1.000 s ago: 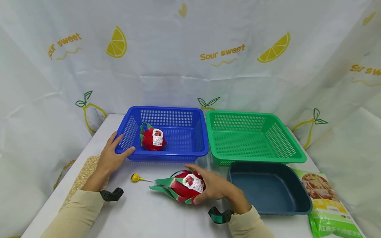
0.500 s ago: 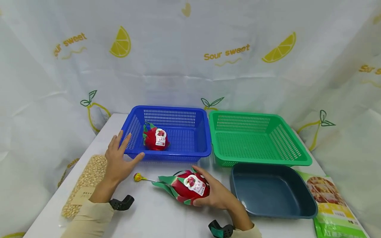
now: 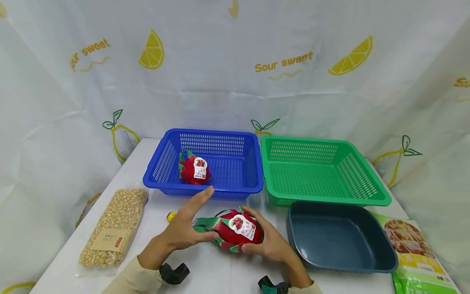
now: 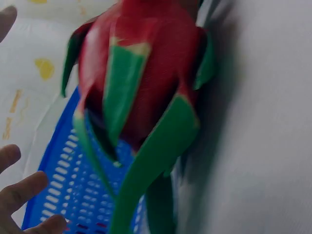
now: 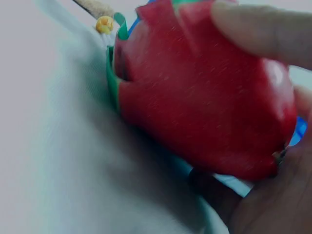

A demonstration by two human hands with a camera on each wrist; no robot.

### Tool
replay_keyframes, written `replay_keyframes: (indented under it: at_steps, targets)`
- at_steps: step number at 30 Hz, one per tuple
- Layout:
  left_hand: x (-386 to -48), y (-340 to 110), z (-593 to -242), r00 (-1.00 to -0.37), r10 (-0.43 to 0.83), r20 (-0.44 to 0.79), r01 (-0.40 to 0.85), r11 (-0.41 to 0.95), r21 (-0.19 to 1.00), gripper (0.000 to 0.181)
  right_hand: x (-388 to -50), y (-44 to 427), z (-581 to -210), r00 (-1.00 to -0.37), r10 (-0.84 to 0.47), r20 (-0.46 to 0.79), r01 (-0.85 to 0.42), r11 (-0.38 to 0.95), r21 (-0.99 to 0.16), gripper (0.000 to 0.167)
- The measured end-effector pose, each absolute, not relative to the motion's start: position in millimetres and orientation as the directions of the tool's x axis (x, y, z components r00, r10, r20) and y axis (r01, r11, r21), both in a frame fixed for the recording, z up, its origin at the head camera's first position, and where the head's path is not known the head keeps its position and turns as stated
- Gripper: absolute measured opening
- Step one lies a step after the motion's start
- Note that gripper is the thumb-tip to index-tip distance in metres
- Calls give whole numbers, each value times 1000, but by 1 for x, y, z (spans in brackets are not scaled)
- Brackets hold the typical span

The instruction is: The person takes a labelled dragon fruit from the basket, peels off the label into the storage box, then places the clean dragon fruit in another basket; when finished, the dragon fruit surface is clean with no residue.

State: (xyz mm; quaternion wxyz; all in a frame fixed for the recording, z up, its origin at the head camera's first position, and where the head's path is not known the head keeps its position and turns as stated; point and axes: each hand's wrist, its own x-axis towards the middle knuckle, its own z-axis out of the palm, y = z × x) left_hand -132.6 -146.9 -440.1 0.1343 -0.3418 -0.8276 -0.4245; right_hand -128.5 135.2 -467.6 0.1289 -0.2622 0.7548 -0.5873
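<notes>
In the head view, a red dragon fruit (image 3: 228,234) with green leafy tips and a white label lies at the front middle of the white table. My right hand (image 3: 273,244) grips its round end, thumb on the near side and fingers on the far side. At the leafy end, my left hand (image 3: 183,229) is spread with thumb and fingers apart, holding nothing. The left wrist view has its fingers (image 4: 24,191) away from the dragon fruit (image 4: 156,68). Whether the left thumb touches the leaves, I cannot tell. The lollipop (image 3: 170,216) is mostly hidden behind that hand.
Behind stand a blue basket (image 3: 205,188) with another dragon fruit (image 3: 189,170) in it and a green basket (image 3: 308,175). A dark blue tub (image 3: 338,237) sits at right, beside a green food packet (image 3: 418,257). A bag of kernels (image 3: 117,220) lies at left.
My left hand has left the blue basket's rim and come right and nearer, beside the leafy end of the dragon fruit. My right hand keeps its grip on that fruit.
</notes>
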Motion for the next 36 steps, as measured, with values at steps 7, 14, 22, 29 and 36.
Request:
replay_keyframes:
  at_steps: [7,14,22,29,36]
  targets:
    - [-133,-129,-448,-785,525,330,573,409,710,102,-130,137,-478,-806,-562,188,-246,29,-969,85]
    - [-134,-121,-452,-798,559,224,518,448,729,105,-133,137,-484,-803,-555,218,-256,-9,-967,85]
    - [-136,-112,-463,-768,606,205,582,528,618,104,-132,138,-484,-782,-558,277,-283,-77,-956,80]
    - [-137,-109,-469,-771,590,242,579,489,653,96,-115,135,-451,-821,-475,315,-436,167,-884,74]
    - [-140,-112,-468,-779,576,246,565,475,674,94,-121,144,-386,-796,-495,347,-534,304,-789,63]
